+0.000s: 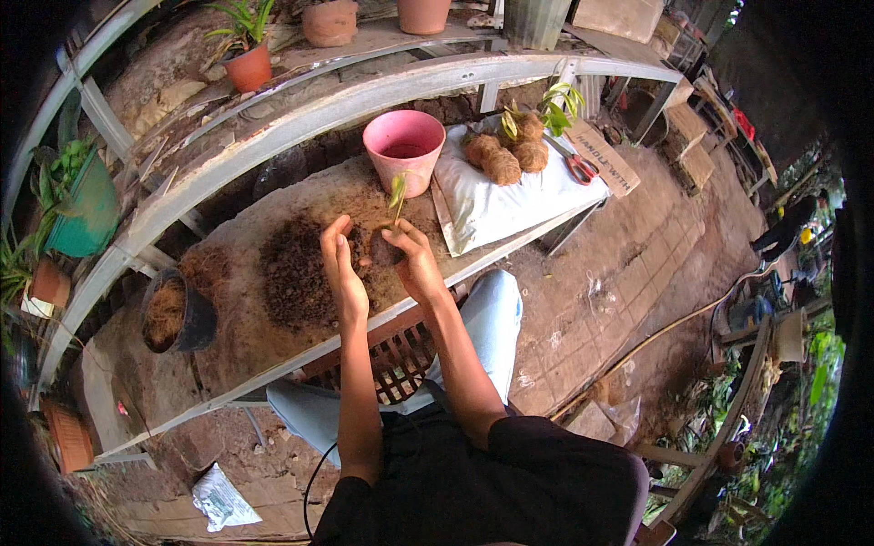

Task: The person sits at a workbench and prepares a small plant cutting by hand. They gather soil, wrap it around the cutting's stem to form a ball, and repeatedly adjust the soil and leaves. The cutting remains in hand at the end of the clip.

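My right hand (417,261) is closed round the base of a small seedling (398,191), whose thin stem and pale green leaves rise above the thumb. A dark root clump partly shows in the palm. Facing it, my left hand (346,278) is held upright and slightly cupped, fingers stretched out, apart from the seedling. Both hands are over the worktable, beside a spread heap of dark crumbly soil (293,278). Just beyond them stands a pink pot (401,173), its visible inside showing no soil.
Right of the pot, a white sack (473,218) bears several brown fibre-wrapped plant balls (501,162) and scissors (581,168). A black pot of brown fibre (196,318) sits at the table's left. A metal rail (300,96) runs behind, with potted plants (246,68) beyond.
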`<state>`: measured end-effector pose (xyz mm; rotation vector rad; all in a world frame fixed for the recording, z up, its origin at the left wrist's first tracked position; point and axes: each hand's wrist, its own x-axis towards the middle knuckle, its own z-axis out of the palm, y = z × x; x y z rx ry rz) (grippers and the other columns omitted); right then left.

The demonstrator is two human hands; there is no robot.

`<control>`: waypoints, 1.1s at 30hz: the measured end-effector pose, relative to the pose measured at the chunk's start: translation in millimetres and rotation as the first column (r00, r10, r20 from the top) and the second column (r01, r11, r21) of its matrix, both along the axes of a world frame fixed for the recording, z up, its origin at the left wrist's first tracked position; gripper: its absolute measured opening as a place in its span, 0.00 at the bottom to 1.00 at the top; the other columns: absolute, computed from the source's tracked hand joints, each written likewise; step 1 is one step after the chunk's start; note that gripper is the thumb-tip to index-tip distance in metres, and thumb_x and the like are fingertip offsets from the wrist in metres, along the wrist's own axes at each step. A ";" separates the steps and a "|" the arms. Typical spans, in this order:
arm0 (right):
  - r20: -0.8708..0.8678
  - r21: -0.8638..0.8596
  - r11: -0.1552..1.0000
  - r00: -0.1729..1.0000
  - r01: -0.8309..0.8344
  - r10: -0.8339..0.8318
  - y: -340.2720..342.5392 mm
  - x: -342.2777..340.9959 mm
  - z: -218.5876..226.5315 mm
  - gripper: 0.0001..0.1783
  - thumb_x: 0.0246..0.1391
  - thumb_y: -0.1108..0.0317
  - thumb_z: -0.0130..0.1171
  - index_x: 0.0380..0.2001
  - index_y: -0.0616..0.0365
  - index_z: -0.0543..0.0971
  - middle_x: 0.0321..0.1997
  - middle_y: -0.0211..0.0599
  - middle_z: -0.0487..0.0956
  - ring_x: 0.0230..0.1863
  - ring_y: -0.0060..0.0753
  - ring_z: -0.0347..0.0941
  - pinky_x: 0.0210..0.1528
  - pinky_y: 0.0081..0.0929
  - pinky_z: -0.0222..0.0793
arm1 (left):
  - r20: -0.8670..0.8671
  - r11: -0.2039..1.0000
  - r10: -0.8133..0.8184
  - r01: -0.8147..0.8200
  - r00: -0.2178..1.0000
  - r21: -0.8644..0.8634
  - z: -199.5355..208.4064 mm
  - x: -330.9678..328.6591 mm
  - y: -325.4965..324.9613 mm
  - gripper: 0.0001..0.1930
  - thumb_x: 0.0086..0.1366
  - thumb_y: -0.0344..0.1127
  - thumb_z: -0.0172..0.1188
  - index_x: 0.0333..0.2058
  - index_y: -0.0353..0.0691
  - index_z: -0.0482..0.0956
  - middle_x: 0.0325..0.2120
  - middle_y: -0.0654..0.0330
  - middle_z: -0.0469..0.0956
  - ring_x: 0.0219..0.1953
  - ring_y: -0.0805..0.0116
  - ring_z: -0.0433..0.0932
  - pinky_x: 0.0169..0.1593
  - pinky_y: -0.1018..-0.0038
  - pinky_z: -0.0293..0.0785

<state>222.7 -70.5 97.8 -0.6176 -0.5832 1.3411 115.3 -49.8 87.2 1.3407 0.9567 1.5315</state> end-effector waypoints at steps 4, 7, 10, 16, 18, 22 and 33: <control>-0.142 0.158 0.973 0.971 -0.171 0.194 0.2 9.3 -10.9 0.12 0.58 0.67 0.57 0.42 0.62 0.74 0.37 0.41 0.78 0.37 0.33 0.77 0.36 0.33 0.76 | 0.022 1.000 -0.007 0.008 1.000 -0.017 -1.1 -3.2 2.2 0.30 0.72 0.57 0.39 0.58 0.36 0.66 0.57 0.50 0.66 0.62 0.58 0.62 0.66 0.59 0.53; -0.240 0.129 0.983 0.958 -0.131 0.159 -2.0 -0.7 -8.4 0.10 0.58 0.66 0.57 0.39 0.60 0.74 0.37 0.45 0.79 0.33 0.38 0.78 0.34 0.37 0.76 | 0.024 1.000 -0.013 0.014 1.000 -0.022 1.2 -4.4 -1.0 0.27 0.72 0.56 0.40 0.56 0.40 0.68 0.57 0.55 0.67 0.63 0.60 0.64 0.63 0.60 0.58; -0.240 0.035 0.988 0.959 -0.147 0.151 -0.1 -0.4 -11.1 0.09 0.54 0.69 0.59 0.35 0.64 0.76 0.31 0.45 0.80 0.24 0.36 0.77 0.26 0.33 0.74 | 0.437 0.945 -0.132 0.246 0.890 -0.215 13.0 -15.7 1.6 0.27 0.72 0.55 0.40 0.56 0.38 0.69 0.57 0.54 0.68 0.62 0.60 0.64 0.64 0.61 0.56; 0.089 -0.048 0.993 0.990 -0.103 0.107 -7.0 -3.1 -1.7 0.03 0.45 0.77 0.59 0.22 0.64 0.76 0.18 0.42 0.76 0.14 0.31 0.71 0.14 0.26 0.63 | 0.042 1.000 0.016 -0.015 0.999 -0.016 0.1 -10.0 3.1 0.29 0.73 0.56 0.39 0.55 0.35 0.69 0.54 0.50 0.69 0.61 0.59 0.65 0.65 0.60 0.54; 0.213 -0.056 0.991 0.968 -0.121 0.131 -6.7 -0.1 -1.1 0.04 0.49 0.75 0.60 0.25 0.64 0.76 0.20 0.39 0.76 0.17 0.29 0.71 0.17 0.24 0.65 | 0.030 0.999 0.017 -0.016 0.999 -0.029 1.0 -9.8 3.4 0.30 0.73 0.57 0.39 0.55 0.35 0.69 0.55 0.50 0.69 0.60 0.59 0.65 0.65 0.60 0.54; 0.055 -0.016 0.994 0.993 -0.108 0.109 0.7 -6.5 -6.1 0.08 0.57 0.70 0.60 0.37 0.62 0.76 0.32 0.36 0.78 0.31 0.30 0.77 0.33 0.28 0.74 | 0.066 0.995 0.003 0.004 0.998 -0.097 4.8 -9.7 -0.9 0.30 0.72 0.58 0.40 0.55 0.35 0.69 0.55 0.52 0.69 0.60 0.59 0.65 0.64 0.61 0.56; -0.256 -0.138 0.982 0.962 -0.132 0.093 5.3 -7.8 -24.7 0.12 0.55 0.63 0.61 0.24 0.55 0.71 0.26 0.41 0.76 0.29 0.41 0.76 0.32 0.37 0.73 | 0.068 0.996 0.013 -0.007 0.998 -0.093 6.7 -11.8 -1.0 0.31 0.72 0.59 0.41 0.56 0.35 0.68 0.55 0.49 0.68 0.62 0.57 0.63 0.66 0.60 0.52</control>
